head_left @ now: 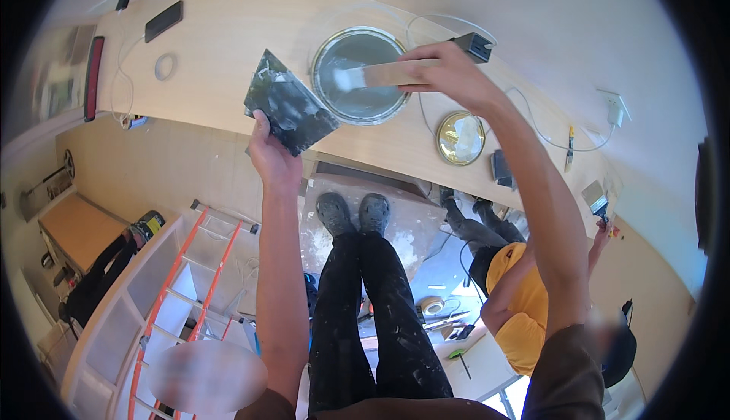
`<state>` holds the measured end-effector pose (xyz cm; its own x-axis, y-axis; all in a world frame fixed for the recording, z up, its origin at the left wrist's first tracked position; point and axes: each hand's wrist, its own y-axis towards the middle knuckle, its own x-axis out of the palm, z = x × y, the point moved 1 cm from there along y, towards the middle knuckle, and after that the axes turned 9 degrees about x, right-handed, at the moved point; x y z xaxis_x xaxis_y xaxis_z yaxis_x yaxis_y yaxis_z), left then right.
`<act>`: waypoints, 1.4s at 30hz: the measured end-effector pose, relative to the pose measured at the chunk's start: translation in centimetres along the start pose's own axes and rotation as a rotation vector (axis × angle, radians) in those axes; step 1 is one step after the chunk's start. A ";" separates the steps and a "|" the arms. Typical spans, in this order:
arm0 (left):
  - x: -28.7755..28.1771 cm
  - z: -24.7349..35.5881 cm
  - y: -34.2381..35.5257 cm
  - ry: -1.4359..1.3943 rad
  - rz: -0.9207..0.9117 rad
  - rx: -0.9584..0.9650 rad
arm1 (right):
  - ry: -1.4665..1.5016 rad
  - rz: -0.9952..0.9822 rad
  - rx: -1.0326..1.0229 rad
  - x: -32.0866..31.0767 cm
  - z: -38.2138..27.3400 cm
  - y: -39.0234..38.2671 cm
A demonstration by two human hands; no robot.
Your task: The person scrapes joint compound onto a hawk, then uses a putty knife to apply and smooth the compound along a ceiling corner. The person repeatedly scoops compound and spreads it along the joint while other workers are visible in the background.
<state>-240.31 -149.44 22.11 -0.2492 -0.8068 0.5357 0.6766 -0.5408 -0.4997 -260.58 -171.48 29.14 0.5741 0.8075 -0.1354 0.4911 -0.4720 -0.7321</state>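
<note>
My left hand (pixel 275 155) grips the lower edge of a dark rectangular plate (pixel 293 104) smeared with grey paste, with the thumb on its face. The plate is tilted at the front edge of the long wooden counter, left of a round open bucket (pixel 318 49). Grey paste (pixel 357 47) fills the bucket. My right hand (pixel 449 77) is closed round a flat beige spatula (pixel 391 74). Its pale tip is over or in the paste; I cannot tell whether it touches. To the bucket's lower right lies a round, shiny yellowish lid or tin (pixel 461 138).
The counter (pixel 220 77) also bears a phone (pixel 164 21), cables, a black box (pixel 474 46) and a brush (pixel 570 148). At right, a co-worker in a yellow shirt (pixel 525 306) holds a wide scraper (pixel 596 198). An orange ladder (pixel 171 291) stands lower left.
</note>
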 end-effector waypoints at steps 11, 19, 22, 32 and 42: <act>3.1 2.1 0.6 0.874 -0.110 0.447 | 0.114 0.071 -0.068 -3.8 0.3 -7.1; 4.8 0.8 2.3 0.697 -0.203 0.253 | 0.134 0.136 -0.187 -2.9 -2.5 -11.2; 4.8 0.2 2.9 0.406 -0.186 0.064 | -0.083 0.296 -0.276 -0.3 -3.4 -13.0; 8.2 4.6 0.3 0.211 -0.228 -0.261 | -0.639 0.564 -0.842 4.0 0.9 -14.1; 8.3 5.3 -0.1 0.199 -0.163 -0.291 | -1.068 0.580 -0.973 4.0 0.5 -16.3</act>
<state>-238.83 -154.84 30.23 -0.4861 -0.7197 0.4957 0.3997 -0.6875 -0.6063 -266.56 -160.36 40.17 0.3209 0.1088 -0.9408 0.8381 -0.4953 0.2286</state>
